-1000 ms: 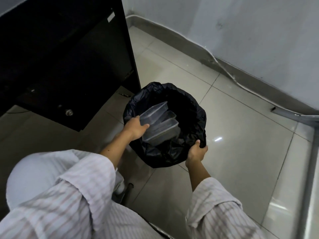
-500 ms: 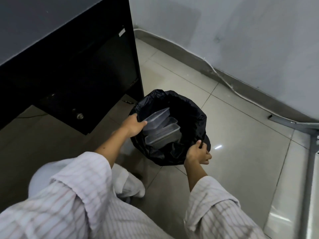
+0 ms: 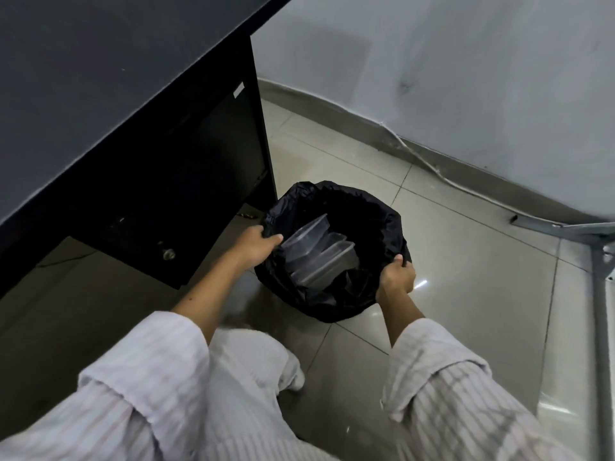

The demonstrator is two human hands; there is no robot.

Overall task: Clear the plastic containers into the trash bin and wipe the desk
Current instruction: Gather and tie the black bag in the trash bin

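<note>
While the person leans over the bin (image 3: 332, 294), both hands hold the rim of its black liner (image 3: 376, 221). The left hand (image 3: 254, 242) is clenched on the liner edge at the side nearest the table (image 3: 100, 78), fingers curled over the rim. The right hand (image 3: 397, 277) is clenched on the opposite edge, thumb folded over the plastic. Inside the bin, the clear containers (image 3: 316, 251) lie nested and tilted, their open ends facing up toward the left hand and touching the liner there. The bin stands on the tiled floor (image 3: 466, 277), just beside the dark cabinet (image 3: 186, 201) under the table. Striped sleeves (image 3: 449, 394) cover both forearms partway. A thin cable (image 3: 432, 168) runs along the base of the wall (image 3: 466, 78).
</note>
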